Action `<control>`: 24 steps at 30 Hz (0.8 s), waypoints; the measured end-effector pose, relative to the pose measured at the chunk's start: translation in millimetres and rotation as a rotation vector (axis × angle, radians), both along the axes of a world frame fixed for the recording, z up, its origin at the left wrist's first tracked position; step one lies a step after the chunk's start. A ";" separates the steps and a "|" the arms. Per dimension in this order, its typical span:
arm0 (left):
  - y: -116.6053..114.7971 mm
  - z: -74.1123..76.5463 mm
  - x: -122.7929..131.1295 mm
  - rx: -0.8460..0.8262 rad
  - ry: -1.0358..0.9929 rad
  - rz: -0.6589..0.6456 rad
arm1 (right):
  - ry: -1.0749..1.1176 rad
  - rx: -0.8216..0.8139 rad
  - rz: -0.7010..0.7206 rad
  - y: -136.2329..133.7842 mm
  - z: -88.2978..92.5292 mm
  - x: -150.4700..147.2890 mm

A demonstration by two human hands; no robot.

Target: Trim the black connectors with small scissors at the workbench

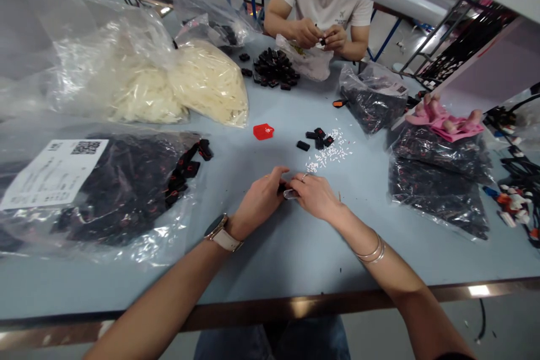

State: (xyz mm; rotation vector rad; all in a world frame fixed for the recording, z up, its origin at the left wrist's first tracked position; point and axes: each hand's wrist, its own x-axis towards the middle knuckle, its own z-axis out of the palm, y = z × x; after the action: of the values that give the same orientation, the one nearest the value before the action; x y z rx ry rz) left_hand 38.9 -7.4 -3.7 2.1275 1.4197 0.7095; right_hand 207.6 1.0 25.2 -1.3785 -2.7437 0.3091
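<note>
My left hand [262, 196] is closed around a small black connector housing [281, 187], mostly hidden by the fingers. Close against it, my right hand [314, 194] pinches a small clear, rounded piece [290, 194] whose kind I cannot make out; it points toward the housing. Just beyond my right fingers, many tiny white plugs [331, 153] lie scattered on the table. Several black connector housings [319, 138] rest at the edge of that scatter. A flat red plastic piece [263, 131], with a few white bits on it, sits ahead of my left hand.
On the left lie a labelled bag of black housings [126, 197] and a clear bag of cream-coloured parts [211, 79]. A pile of black housings [274, 67] stands before a co-worker [323, 17] opposite. More bags [439, 180], topped by a pink item [447, 118], are at the right.
</note>
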 end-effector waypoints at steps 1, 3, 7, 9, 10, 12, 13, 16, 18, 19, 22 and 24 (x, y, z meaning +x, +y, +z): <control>0.4 -0.2 -0.3 0.000 -0.004 0.000 | 0.000 0.003 0.005 -0.4 -1.3 -0.1; 1.8 -0.1 -1.1 -0.019 -0.027 0.002 | 0.021 0.006 0.007 -0.4 -5.3 1.4; 5.0 0.8 -3.1 -0.086 -0.073 0.020 | 0.162 -0.015 -0.019 2.1 -15.5 9.0; 6.1 0.5 -3.8 -0.104 -0.078 0.026 | 0.231 -0.012 -0.002 3.6 -20.2 12.9; 6.3 0.1 -4.1 -0.108 -0.080 0.025 | 0.251 0.005 0.018 4.2 -22.3 14.4; 6.5 -1.1 -4.6 -0.112 -0.081 0.020 | 0.261 0.059 0.068 4.7 -25.5 16.3; 6.5 -1.9 -4.8 -0.111 -0.078 0.019 | 0.256 0.091 0.092 4.6 -26.5 16.6; 5.9 -4.0 -5.0 -0.098 -0.071 0.019 | 0.207 0.165 0.135 3.3 -26.4 15.4; 5.5 -4.7 -5.0 -0.085 -0.073 0.017 | 0.168 0.172 0.132 2.2 -24.9 14.0; 5.3 -4.8 -5.0 -0.081 -0.075 0.015 | 0.165 0.159 0.123 2.0 -24.2 13.2; 5.3 -3.6 -4.8 -0.085 -0.075 0.018 | 0.299 0.068 0.067 3.0 -24.4 11.3; 5.7 -2.0 -4.7 -0.099 -0.077 0.022 | 0.489 -0.007 -0.015 4.7 -26.1 10.0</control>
State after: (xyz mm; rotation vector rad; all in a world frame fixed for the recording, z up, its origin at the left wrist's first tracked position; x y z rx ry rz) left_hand 34.3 -1.6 -5.8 1.9914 1.4100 0.7066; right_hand 217.6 5.7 -0.9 -1.1374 -2.3296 0.5687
